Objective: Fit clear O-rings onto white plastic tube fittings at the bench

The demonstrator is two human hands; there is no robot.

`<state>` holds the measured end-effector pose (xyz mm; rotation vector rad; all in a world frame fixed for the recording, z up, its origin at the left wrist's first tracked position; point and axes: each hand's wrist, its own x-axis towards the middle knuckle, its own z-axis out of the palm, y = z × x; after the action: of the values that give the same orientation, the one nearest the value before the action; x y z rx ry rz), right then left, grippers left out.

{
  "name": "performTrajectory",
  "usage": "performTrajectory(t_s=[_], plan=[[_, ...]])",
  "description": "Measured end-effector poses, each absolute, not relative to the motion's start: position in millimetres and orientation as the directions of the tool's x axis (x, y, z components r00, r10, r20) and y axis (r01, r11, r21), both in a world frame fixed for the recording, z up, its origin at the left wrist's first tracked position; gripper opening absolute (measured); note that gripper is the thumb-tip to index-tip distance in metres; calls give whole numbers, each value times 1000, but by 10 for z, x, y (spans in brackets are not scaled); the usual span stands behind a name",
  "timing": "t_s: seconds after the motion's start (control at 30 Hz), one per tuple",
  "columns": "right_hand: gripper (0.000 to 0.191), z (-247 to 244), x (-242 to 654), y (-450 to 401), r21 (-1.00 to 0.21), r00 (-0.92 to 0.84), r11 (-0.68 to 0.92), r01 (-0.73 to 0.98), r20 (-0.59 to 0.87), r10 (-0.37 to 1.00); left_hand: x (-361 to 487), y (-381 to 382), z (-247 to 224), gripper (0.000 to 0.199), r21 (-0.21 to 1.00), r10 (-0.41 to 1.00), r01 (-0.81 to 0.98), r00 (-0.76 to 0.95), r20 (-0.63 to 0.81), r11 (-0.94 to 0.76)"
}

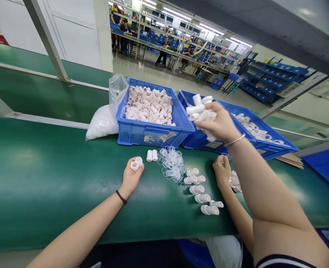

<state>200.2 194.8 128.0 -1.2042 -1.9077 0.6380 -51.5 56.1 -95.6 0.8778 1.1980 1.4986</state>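
Observation:
My left hand, with a dark beaded bracelet, is closed around two short white plastic pipe fittings above the green work surface. A pair of similar white fittings stands just beyond it. My right hand, with a silver bangle, is raised in front of the right-hand blue bins and clutches a bunch of white fittings; they are slightly blurred. Between the hands lies a loose pile of thin translucent rings. Several longer white fittings stand in staggered rows below my right hand.
A blue bin full of white fittings stands at the back, beside a clear plastic bag. More blue bins with fittings are to its right. A co-worker's hand rests near another group of white fittings.

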Motion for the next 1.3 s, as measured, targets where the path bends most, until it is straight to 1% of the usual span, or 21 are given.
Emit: performTrajectory(t_s=[0.1, 0.17, 0.2, 0.27, 0.33, 0.4, 0.47, 0.5, 0.57, 0.67, 0.73, 0.8, 0.83, 0.93, 1.03, 1.17, 1.3], plan=[[47, 847, 1503, 1610, -735, -354, 454, 504, 304, 885, -639, 653, -980, 32, 967, 889, -228, -457, -3, -114], [44, 439, 1188, 1473, -721, -378, 452, 525, 278, 883, -717, 706, -987, 28, 955, 846, -227, -531, 41, -189], [42, 230, 1042, 1424, -695, -369, 469, 546, 303, 879, -748, 725, -991, 27, 951, 832, -218, -551, 67, -221], [39, -145, 780, 1350, -643, -357, 490, 589, 337, 871, -789, 749, -1009, 26, 949, 810, -174, -574, 118, -261], [35, -411, 570, 1290, -579, -379, 505, 640, 334, 863, -803, 758, -1041, 24, 951, 800, -110, -573, 177, -289], [35, -550, 422, 1240, -483, -414, 515, 708, 306, 857, -799, 761, -1077, 21, 944, 808, -56, -535, 245, -324], [38, -590, 338, 1202, -392, -440, 518, 760, 275, 855, -788, 767, -1104, 20, 937, 826, -46, -489, 281, -346], [39, -589, 315, 1189, -361, -449, 518, 776, 262, 854, -783, 772, -1111, 20, 937, 834, -60, -478, 276, -345], [40, -581, 295, 1174, -336, -457, 517, 787, 245, 855, -775, 787, -1113, 22, 941, 851, -122, -474, 224, -315], [41, -607, 290, 1165, -312, -454, 511, 801, 239, 858, -767, 814, -1096, 34, 937, 872, -241, -476, 113, -253], [43, -656, 291, 1157, -259, -459, 520, 814, 262, 849, -764, 827, -1081, 38, 926, 875, -295, -479, 68, -234], [45, -716, 299, 1146, -214, -479, 550, 808, 305, 823, -764, 834, -1070, 38, 920, 874, -320, -484, 46, -226], [47, -747, 309, 1140, -208, -491, 569, 796, 329, 807, -764, 835, -1065, 38, 919, 873, -327, -487, 36, -220], [54, -835, 363, 1123, -247, -500, 614, 750, 396, 770, -767, 832, -1055, 38, 914, 874, -348, -485, 13, -207], [56, -902, 439, 1100, -283, -492, 640, 714, 446, 747, -766, 826, -1044, 38, 907, 881, -365, -472, 13, -209], [53, -929, 524, 1045, -346, -424, 612, 711, 484, 766, -758, 818, -1033, 38, 905, 893, -374, -449, 15, -203], [40, -922, 607, 1014, -441, -345, 574, 690, 497, 796, -758, 825, -1057, 34, 909, 895, -364, -446, 19, -201]])
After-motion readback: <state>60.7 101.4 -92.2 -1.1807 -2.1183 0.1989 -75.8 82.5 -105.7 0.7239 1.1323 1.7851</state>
